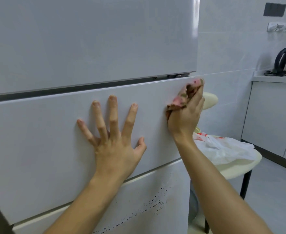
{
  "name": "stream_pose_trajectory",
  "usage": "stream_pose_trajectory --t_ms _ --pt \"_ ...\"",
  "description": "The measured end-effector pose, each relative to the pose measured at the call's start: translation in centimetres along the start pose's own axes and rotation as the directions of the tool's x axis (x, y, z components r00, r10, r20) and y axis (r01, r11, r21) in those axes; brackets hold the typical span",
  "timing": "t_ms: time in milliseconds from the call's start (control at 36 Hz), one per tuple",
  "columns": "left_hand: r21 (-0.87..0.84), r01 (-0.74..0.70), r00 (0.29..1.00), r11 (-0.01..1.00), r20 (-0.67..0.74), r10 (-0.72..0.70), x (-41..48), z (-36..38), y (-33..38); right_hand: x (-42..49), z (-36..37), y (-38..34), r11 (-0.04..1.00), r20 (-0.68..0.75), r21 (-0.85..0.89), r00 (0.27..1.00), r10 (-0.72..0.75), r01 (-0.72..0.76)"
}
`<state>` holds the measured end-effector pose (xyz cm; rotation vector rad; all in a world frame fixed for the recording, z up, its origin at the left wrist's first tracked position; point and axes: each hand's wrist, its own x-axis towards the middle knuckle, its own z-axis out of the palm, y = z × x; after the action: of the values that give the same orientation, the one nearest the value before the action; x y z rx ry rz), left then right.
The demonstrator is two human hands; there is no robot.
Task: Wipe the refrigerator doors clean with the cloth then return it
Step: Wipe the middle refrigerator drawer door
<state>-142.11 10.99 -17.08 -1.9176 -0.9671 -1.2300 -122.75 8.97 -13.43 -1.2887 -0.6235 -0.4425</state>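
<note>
Across the near view stands a white refrigerator (88,39), its middle door (37,141) running between two seams. Just right of the door's edge, a cream chair (231,168) carries a plastic bag (223,149). The left hand (115,146) lies flat on the middle door, fingers straight and spread wide, forearm reaching up from below. The right hand (184,117) curls round a crumpled pink-patterned cloth (184,97), pressing it to the door's upper right corner.
</note>
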Motion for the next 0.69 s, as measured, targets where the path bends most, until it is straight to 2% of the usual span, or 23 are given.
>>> stream_pose_trajectory --t_ms 83,194,306,361,444,556,694 --pt "-0.004 -0.004 1.000 1.000 0.004 0.004 -0.1 0.0 0.0 -4.0 -1.5 3.4 0.997 0.041 -0.040 0.997 0.073 -0.071" --pt "0.003 0.003 1.000 1.000 0.009 -0.003 0.0 0.1 0.2 -9.1 -3.2 7.6 0.979 0.173 -0.161 0.973 0.153 -0.126" --pt "0.006 0.004 1.000 1.000 0.015 -0.004 0.1 -0.1 0.2 -10.3 -3.1 7.9 0.971 0.163 -0.159 0.965 0.205 -0.179" --pt "0.012 0.005 1.000 1.000 0.018 -0.005 0.1 -0.2 0.1 -9.9 -2.8 6.8 0.985 0.153 -0.138 0.981 0.121 -0.100" --pt "0.012 -0.001 1.000 1.000 0.028 0.001 0.1 -0.5 0.0 -7.6 -1.7 4.5 0.986 0.123 -0.130 0.989 -0.084 0.100" --pt "-0.018 -0.015 0.999 1.000 0.045 0.016 0.0 -1.0 -0.3 -2.5 0.4 -0.2 0.939 0.098 -0.142 0.948 -0.302 0.314" --pt "-0.035 -0.050 0.999 0.998 0.001 0.050 -0.7 -1.6 -2.0 -1.4 0.7 0.0 0.902 0.095 -0.108 0.907 -0.410 0.419"
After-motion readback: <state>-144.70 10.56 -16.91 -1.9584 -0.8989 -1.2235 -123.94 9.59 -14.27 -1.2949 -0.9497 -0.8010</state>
